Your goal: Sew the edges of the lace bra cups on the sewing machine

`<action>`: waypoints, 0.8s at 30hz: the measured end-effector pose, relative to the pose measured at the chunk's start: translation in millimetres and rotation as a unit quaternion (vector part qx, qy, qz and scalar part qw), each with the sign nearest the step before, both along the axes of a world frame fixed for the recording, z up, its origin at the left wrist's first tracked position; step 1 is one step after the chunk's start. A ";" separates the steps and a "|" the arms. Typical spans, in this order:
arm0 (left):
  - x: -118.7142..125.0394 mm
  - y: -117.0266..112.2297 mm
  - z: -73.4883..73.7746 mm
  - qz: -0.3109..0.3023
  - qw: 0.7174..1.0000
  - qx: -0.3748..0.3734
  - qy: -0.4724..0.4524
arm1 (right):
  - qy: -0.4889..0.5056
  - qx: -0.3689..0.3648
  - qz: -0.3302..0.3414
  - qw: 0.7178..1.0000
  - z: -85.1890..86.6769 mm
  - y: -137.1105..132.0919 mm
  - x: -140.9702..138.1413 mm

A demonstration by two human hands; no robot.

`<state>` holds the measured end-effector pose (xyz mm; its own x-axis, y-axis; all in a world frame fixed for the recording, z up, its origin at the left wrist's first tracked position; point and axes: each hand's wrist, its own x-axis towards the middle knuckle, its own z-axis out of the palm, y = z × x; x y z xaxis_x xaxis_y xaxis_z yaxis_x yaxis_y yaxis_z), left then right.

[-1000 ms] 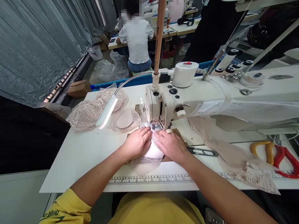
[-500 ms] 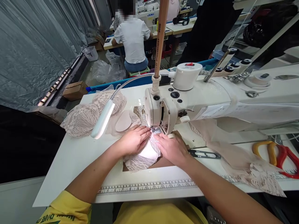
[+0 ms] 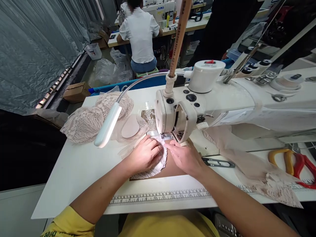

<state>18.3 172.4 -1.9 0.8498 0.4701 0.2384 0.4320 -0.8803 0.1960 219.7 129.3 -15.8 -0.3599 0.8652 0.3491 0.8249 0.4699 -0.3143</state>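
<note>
Lying beneath left fingers (image 3: 153, 146) and right fingers (image 3: 174, 146): white bench (image 3: 81, 171); grey curtain (image 3: 37, 49) far left, sewing machine (image 3: 165, 110) just beyond. Left half-curled over lace piece (image 3: 163, 160), right loosely bent, touching its edge; can't tell if pinching.

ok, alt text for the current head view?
A person's left hand rests on a lace piece at a sewing machine, right hand at its edge. More lace lies left, partly hidden by a lamp; red and yellow handles lie right. Ahead, a co-worker sits facing away.
</note>
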 end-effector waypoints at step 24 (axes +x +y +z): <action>-5.3 15.1 -9.0 -0.001 1.000 0.009 -0.005 | -0.070 -0.012 -0.053 0.996 -6.5 6.8 -3.3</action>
<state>13.0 187.5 -10.9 0.8480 0.4641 0.2559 0.4285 -0.8846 0.1841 216.4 136.1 -22.2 -0.3106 0.9080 0.2810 0.9058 0.3724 -0.2020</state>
